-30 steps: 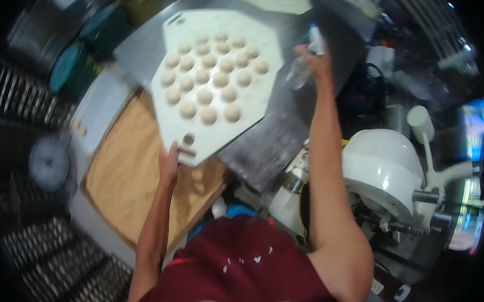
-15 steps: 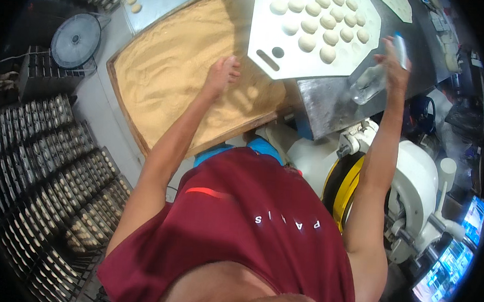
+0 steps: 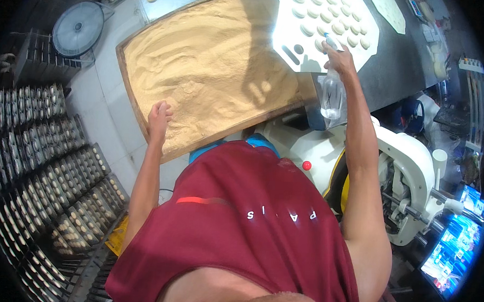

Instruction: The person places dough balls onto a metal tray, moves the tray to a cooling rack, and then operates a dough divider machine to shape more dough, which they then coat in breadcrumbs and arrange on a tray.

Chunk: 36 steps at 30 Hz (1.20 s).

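Observation:
My right hand grips a clear spray bottle by its neck, its blue-tipped nozzle over the near edge of a white board. Several rows of round pale dough balls sit on that board, which has a slot and a round hole in its near left corner. My left hand hovers at the near left side of a wide wooden-framed tray filled with fine tan crumbs. Its fingers are loosely curled and apart, with nothing visible in them.
A dark metal table carries the board, with a second pale board beyond. A white machine stands close on my right, near lit screens. Racks of filled trays line the left, below a round fan.
My right hand has swung left with the spray bottle, from the table's right side to the board's near edge. My left hand has drawn back left and nearer over the crumbs.

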Available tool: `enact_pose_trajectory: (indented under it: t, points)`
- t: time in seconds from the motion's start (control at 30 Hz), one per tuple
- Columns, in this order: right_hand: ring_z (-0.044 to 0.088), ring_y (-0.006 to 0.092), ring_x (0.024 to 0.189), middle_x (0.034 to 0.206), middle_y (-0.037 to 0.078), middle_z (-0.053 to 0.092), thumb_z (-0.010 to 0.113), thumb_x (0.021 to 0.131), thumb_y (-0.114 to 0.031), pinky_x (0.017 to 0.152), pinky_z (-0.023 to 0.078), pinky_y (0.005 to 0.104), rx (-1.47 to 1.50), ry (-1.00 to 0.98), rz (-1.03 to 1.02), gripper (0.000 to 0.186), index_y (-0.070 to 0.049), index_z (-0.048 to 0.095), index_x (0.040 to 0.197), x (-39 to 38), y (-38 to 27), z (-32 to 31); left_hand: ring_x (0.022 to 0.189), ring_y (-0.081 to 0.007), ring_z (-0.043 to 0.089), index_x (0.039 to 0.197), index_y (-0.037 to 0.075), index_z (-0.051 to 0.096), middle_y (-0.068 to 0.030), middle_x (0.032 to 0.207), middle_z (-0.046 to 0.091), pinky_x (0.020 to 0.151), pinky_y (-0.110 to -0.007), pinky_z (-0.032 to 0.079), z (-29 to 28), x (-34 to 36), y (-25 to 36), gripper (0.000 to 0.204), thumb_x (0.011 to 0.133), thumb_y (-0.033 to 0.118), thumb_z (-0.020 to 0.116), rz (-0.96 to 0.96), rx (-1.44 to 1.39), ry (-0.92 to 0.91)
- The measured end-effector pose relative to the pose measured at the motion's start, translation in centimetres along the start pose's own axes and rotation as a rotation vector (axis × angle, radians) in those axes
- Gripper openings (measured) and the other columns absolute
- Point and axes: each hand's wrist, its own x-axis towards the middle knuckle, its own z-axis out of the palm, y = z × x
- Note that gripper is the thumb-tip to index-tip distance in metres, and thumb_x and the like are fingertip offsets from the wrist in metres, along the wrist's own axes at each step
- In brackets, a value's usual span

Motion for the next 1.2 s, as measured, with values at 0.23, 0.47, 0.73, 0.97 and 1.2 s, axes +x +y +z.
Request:
enact_pose_trajectory:
  t: [0.23, 0.47, 0.73, 0.97, 1.2]
  points:
    - [0.066, 0.0236, 0.067, 0.091, 0.020, 0.069, 0.068, 0.089, -0.045, 0.062, 0.052, 0.0399, -0.074, -0.032, -0.015, 0.057, 0.007, 0.064, 0.112, 2.8, -2.5, -0.8, 0.088, -0.0156, 0.061, 0.124, -0.001, 0.057, -0.0102, 0.110, 0.064, 0.075, -0.030, 0.050, -0.6, -2.3, -2.1, 0.039, 0.102, 0.031, 0.053, -0.013, 0.011, 0.074]
    - [0.071, 0.0238, 0.066, 0.090, 0.016, 0.073, 0.069, 0.087, -0.041, 0.062, 0.055, 0.0375, -0.078, 0.066, -0.006, 0.054, 0.010, 0.066, 0.103, 8.1, -2.1, -2.4, 0.086, -0.0147, 0.061, 0.122, 0.000, 0.058, -0.0092, 0.109, 0.064, 0.072, -0.027, 0.050, 2.3, -2.5, -1.4, 0.037, 0.102, 0.031, 0.055, 0.041, 0.009, 0.030]
    - [0.071, 0.0254, 0.065, 0.083, 0.016, 0.072, 0.065, 0.089, -0.040, 0.059, 0.055, 0.0371, -0.174, 0.006, -0.080, 0.048, 0.008, 0.069, 0.087, 13.0, -4.4, -4.5, 0.086, -0.0150, 0.061, 0.123, 0.001, 0.058, -0.0087, 0.109, 0.064, 0.072, -0.028, 0.050, 3.7, -3.4, -0.6, 0.038, 0.100, 0.031, 0.057, 0.004, 0.091, 0.082]
    - [0.071, 0.0249, 0.063, 0.077, 0.016, 0.071, 0.065, 0.088, -0.035, 0.061, 0.057, 0.0362, -0.123, -0.026, -0.103, 0.042, 0.007, 0.069, 0.090, 16.4, -5.4, -4.4, 0.089, -0.0169, 0.064, 0.124, 0.000, 0.060, -0.0097, 0.110, 0.066, 0.075, -0.030, 0.050, 4.3, -4.2, -0.5, 0.039, 0.100, 0.031, 0.056, -0.003, 0.123, 0.128]
    - [0.067, 0.0238, 0.062, 0.089, 0.016, 0.069, 0.066, 0.092, -0.037, 0.057, 0.053, 0.0366, -0.199, -0.012, -0.017, 0.047, 0.008, 0.066, 0.105, 18.7, -2.7, -9.0, 0.088, -0.0176, 0.064, 0.125, -0.001, 0.059, -0.0108, 0.110, 0.065, 0.075, -0.031, 0.050, 4.6, -5.0, -1.7, 0.040, 0.100, 0.030, 0.057, -0.045, 0.078, 0.155]
